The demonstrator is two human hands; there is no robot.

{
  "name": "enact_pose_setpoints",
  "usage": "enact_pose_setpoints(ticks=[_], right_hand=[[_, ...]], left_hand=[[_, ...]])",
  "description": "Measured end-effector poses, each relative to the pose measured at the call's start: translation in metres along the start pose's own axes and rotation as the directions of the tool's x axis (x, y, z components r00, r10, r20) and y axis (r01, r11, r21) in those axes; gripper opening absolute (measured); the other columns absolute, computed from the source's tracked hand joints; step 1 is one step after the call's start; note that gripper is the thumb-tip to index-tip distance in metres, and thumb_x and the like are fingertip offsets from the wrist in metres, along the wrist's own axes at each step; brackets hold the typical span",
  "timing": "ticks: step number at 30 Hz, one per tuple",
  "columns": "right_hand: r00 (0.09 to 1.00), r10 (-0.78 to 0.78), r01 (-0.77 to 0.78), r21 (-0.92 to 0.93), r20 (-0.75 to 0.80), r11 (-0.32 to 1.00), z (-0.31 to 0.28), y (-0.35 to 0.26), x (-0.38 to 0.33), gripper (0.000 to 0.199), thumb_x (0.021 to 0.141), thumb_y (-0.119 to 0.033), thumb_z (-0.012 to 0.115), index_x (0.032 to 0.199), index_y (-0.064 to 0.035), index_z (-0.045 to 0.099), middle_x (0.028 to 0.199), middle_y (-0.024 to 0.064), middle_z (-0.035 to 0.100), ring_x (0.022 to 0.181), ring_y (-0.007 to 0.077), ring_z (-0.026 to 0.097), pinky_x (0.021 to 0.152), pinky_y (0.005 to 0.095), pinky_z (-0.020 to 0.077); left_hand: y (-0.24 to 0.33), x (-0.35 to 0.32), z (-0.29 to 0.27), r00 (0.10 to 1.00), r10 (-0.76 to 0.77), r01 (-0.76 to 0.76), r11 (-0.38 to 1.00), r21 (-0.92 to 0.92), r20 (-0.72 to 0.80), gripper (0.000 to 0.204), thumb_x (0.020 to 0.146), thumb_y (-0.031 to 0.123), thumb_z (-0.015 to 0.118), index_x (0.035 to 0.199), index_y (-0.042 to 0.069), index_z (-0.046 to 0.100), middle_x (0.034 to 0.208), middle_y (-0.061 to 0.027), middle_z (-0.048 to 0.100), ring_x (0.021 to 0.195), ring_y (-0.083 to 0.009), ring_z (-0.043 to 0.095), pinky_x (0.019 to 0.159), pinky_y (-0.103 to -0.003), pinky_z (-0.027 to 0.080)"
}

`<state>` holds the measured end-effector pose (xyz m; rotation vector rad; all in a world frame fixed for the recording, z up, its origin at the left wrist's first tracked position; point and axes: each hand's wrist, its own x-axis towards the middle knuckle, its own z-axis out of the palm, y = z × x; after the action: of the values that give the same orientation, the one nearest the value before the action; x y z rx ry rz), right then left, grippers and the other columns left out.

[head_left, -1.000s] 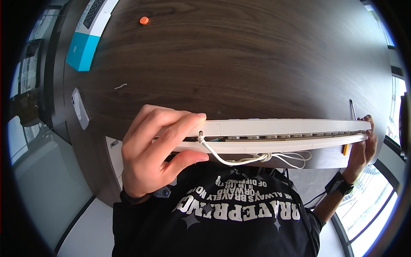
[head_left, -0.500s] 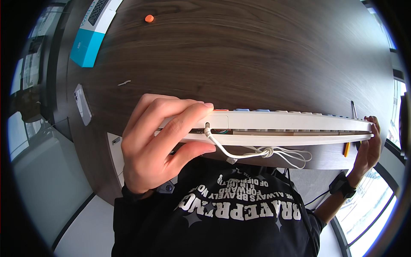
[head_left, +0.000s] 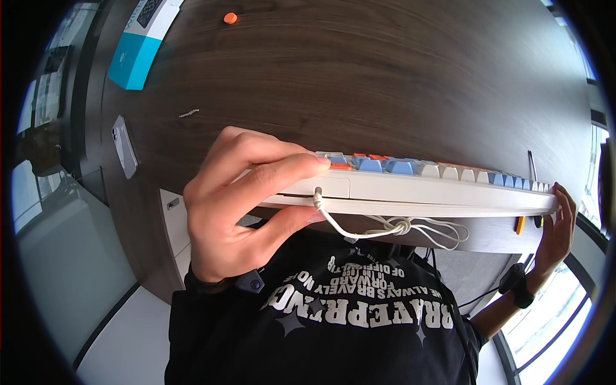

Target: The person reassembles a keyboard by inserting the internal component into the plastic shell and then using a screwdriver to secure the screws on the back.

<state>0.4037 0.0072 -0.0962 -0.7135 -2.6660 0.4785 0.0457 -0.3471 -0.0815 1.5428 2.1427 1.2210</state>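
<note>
Between my hands is a white keyboard (head_left: 417, 194) with blue, orange and white keycaps, its long side edge facing me. My left hand (head_left: 240, 205) pinches its left end, fingers on the top by the keys and thumb under the bottom cover. At the far right end, my right hand (head_left: 557, 228) grips the keyboard's corner, partly hidden behind it. A white cable (head_left: 333, 224) leaves the edge close to my left fingertips and runs to a tied coil (head_left: 410, 226) below. The top frame and bottom cover lie nearly together, with a thin dark line between them at the left.
A teal and white box (head_left: 136, 61) lies at the far left of the dark wooden table (head_left: 385, 77). Nearby are an orange cap (head_left: 230, 18), a phone (head_left: 125, 147) and a small pale scrap (head_left: 189, 113). A screwdriver-like tool (head_left: 532, 165) and a yellow-handled tool (head_left: 520, 224) lie near my right hand.
The wide gap between the keyboard's top frame and bottom cover has narrowed almost fully. The keyboard has tilted, so more of its keycaps show. Both hands keep hold of its ends.
</note>
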Motion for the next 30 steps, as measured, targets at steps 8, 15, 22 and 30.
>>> enact_pose_setpoints(ticks=[8,15,22,30], right_hand=[[0.999,-0.043,0.038,-0.266,-0.012,0.963,-0.004,-0.014,-0.006,0.054,0.082,0.010,0.059,0.129,-0.0156,0.057,0.127,0.0103,0.062,0.122,0.0319,0.056,0.102,0.0520,0.0467],[0.984,-0.154,0.177,-0.340,0.092,0.924,0.002,-0.063,0.002,0.056,0.072,0.001,0.073,0.124,-0.0150,0.062,0.124,0.0092,0.063,0.121,0.0330,0.055,0.102,0.0545,0.0449],[0.976,-0.210,0.218,-0.269,0.060,0.938,0.006,-0.072,-0.005,0.054,0.065,0.006,0.077,0.116,-0.0094,0.065,0.112,0.0107,0.065,0.110,0.0336,0.059,0.096,0.0513,0.0508],[0.967,-0.254,0.248,-0.254,0.008,0.935,0.016,-0.074,-0.011,0.049,0.066,0.006,0.078,0.112,-0.0066,0.065,0.110,0.0118,0.065,0.109,0.0348,0.060,0.095,0.0511,0.0524]], left_hand=[[0.004,-0.002,0.002,1.000,-0.003,0.001,0.998,-0.056,-0.025,0.040,0.061,0.003,0.079,0.099,-0.002,0.070,0.093,-0.0095,0.065,0.084,-0.0238,0.057,0.071,-0.033,0.047],[0.001,-0.005,0.006,0.997,0.057,-0.059,0.997,-0.053,-0.042,0.040,0.060,0.002,0.079,0.099,0.000,0.070,0.093,-0.0085,0.065,0.084,-0.0231,0.057,0.070,-0.033,0.046],[-0.005,-0.016,0.002,0.992,0.116,-0.114,0.992,-0.062,0.039,0.046,0.058,0.009,0.085,0.101,0.003,0.068,0.098,-0.0098,0.060,0.083,-0.0219,0.053,0.071,-0.033,0.045],[-0.019,-0.040,-0.003,0.997,0.040,-0.049,0.989,-0.137,-0.071,0.058,0.059,0.019,0.092,0.106,0.007,0.061,0.098,-0.0096,0.055,0.084,-0.0202,0.058,0.068,-0.030,0.050]])
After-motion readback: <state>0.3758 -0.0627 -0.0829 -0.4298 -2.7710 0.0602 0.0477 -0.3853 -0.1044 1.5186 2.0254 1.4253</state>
